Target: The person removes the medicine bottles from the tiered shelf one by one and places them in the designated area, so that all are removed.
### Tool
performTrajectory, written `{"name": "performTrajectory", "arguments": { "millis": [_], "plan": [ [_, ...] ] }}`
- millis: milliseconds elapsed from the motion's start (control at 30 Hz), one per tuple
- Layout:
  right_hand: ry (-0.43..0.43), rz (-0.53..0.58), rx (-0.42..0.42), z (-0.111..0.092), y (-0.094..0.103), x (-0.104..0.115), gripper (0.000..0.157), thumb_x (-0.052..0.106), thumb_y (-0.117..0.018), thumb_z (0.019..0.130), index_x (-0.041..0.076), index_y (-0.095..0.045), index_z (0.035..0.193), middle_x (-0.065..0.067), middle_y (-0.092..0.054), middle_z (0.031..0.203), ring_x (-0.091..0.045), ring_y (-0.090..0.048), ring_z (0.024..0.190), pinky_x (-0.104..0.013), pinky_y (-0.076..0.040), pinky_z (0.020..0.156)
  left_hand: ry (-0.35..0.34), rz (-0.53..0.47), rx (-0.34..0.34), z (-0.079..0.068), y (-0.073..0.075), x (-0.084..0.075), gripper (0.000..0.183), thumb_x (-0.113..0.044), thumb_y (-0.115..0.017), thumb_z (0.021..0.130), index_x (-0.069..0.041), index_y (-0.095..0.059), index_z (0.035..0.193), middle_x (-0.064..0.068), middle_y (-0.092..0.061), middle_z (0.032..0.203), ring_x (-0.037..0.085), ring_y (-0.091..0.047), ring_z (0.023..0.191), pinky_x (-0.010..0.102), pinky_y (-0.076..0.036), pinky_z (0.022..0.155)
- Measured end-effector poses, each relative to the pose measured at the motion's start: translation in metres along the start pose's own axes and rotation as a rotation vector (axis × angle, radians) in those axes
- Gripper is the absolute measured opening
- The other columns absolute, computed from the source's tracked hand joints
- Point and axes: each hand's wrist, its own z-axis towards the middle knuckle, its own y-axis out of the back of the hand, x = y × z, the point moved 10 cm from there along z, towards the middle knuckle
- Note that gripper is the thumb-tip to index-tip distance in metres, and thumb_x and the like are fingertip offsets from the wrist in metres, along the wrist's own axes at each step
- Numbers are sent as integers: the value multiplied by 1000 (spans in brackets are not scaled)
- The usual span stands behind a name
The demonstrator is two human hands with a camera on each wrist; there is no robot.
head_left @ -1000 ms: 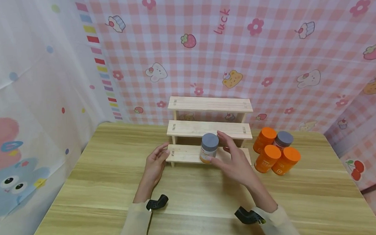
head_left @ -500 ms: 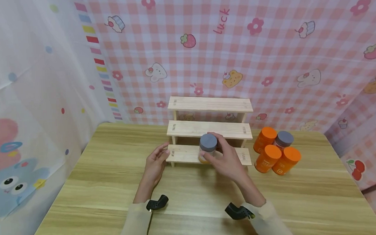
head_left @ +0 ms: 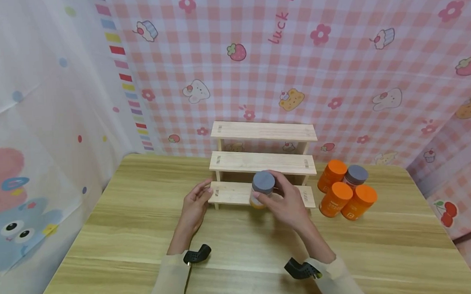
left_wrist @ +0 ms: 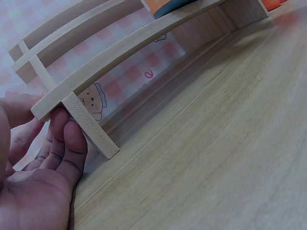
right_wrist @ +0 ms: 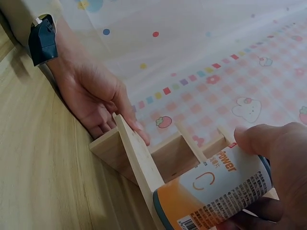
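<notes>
A three-step wooden shelf stands against the back cloth. At its left end my left hand grips the lowest step, with curled fingers under the plank in the left wrist view. My right hand holds a supplement bottle with a grey lid, upright at the front of the lowest step. The bottle's white and orange label shows in the right wrist view, with the thumb on one side and fingers partly hidden behind. Whether its base touches the plank, I cannot tell.
Right of the shelf, several bottles stand close together on the wooden table: orange ones and one with a grey lid. A pink checked cloth hangs right behind the shelf; a white cloth hangs at the left.
My right hand has moved left and its fingers have come round the bottle. The bottle has shifted slightly left, then slightly toward the front. My left hand has stayed at the shelf's end.
</notes>
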Motion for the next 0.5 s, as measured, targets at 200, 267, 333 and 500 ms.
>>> {"name": "performTrajectory", "arguments": {
  "millis": [200, 267, 333, 500],
  "plan": [
    [21, 4, -9, -5, 8, 6, 60, 25, -84, 87, 17, -57, 139, -9, -68, 127, -26, -67, 117, -47, -54, 104, 2, -4, -7, 0, 2, 1, 42, -2, -57, 103, -1, -54, 144, -2, -63, 108, 8, -62, 99, 17, -55, 83],
    [26, 6, -17, -7, 13, 7, 59, 25, -84, 87, 18, -57, 139, -8, -68, 127, -25, -67, 116, -46, -54, 104, 1, -1, -8, 0, 1, 0, 42, -3, -58, 103, 0, -54, 145, -1, -63, 109, 8, -62, 99, 17, -55, 83],
    [31, 1, -24, -9, 17, 9, 59, 25, -84, 87, 18, -57, 139, -7, -68, 127, -24, -68, 116, -46, -54, 104, -2, 8, -5, -1, 1, 0, 43, -3, -57, 103, 1, -52, 146, -2, -63, 109, 8, -62, 100, 18, -55, 84],
    [17, -2, -29, -13, 29, 9, 59, 25, -82, 89, 19, -55, 141, -7, -66, 130, -24, -66, 118, -48, -51, 107, -4, 1, -2, 0, 0, -1, 43, -2, -58, 103, 0, -53, 145, -1, -63, 108, 9, -62, 100, 19, -55, 84]
  ]
}}
